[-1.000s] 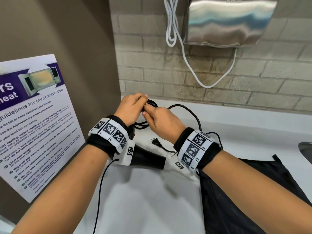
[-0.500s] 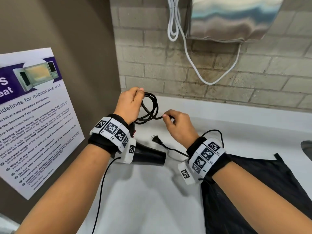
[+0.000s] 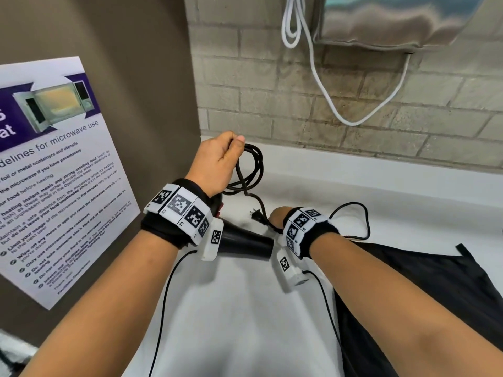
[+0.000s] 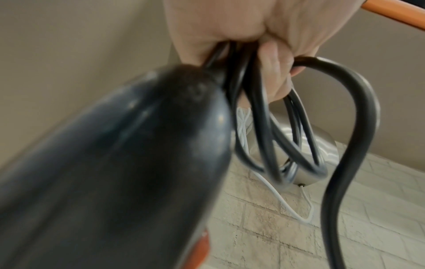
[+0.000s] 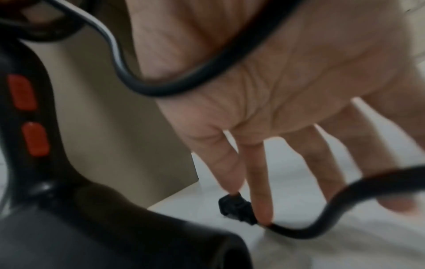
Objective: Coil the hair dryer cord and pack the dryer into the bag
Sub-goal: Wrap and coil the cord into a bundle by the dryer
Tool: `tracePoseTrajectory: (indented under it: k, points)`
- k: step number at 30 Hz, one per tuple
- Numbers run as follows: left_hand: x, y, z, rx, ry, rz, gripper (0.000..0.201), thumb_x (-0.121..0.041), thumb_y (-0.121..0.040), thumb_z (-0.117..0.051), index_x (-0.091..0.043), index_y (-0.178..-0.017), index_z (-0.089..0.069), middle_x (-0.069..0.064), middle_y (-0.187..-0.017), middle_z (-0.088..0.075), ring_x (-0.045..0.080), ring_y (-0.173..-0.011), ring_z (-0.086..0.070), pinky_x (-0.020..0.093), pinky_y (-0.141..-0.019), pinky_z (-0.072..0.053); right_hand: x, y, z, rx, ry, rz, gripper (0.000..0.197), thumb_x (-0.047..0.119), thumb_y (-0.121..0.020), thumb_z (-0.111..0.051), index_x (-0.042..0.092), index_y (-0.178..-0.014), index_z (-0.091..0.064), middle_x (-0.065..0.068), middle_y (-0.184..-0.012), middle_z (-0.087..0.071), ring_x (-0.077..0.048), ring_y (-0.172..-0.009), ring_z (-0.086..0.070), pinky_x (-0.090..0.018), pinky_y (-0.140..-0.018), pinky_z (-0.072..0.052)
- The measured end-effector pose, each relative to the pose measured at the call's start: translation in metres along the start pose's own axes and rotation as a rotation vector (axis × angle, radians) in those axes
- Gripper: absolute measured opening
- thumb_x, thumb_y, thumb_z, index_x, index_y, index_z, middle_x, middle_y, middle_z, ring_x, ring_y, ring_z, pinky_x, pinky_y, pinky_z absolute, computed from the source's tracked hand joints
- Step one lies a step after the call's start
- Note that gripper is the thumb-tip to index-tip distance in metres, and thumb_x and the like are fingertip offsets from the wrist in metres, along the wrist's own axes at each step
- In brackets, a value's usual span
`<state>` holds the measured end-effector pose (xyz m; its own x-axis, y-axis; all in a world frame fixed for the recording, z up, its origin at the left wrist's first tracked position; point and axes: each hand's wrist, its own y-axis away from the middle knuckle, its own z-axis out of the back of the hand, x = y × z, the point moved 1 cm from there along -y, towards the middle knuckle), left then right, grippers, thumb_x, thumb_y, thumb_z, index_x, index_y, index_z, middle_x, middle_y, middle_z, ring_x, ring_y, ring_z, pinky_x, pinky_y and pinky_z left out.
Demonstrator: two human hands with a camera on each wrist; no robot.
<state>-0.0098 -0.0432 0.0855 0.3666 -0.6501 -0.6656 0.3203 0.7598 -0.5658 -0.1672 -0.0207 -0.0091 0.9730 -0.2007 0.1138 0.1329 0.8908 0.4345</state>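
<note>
While left hand [image 3: 217,161] grips coiled cord [image 3: 251,170], bag [image 3: 435,289] lies nearby.

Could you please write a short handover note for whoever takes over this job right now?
Left hand: grips the coiled loops of the black cord, with the hair dryer hanging below that wrist.
Right hand: open, fingers straight, reaching down at the plug on the white counter.
Black bag: lies flat on the counter at the right, nothing in it that shows.
Done: most of the cord is coiled.
Left: gather the last stretch with the plug into the coil, then put the dryer and cord in the bag.
</note>
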Motion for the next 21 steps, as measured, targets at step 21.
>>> tracePoseTrajectory:
  k: [21]
  points:
    - [-0.001, -0.009, -0.004, -0.05, 0.07, 0.069, 0.036, -0.022, -0.099, -0.037, -0.023, -0.064, -0.042, -0.005, -0.055, -0.038, 0.006, -0.051, -0.037, 0.023, -0.055, -0.032, -0.012, 0.049, 0.067, -0.81, -0.662, 0.36, 0.03, 0.028, -0.099, -0.034, 0.012, -0.087, -0.057, -0.003, -0.07, -0.054, -0.023, -0.071, -0.051, -0.031, -0.066, -0.039]
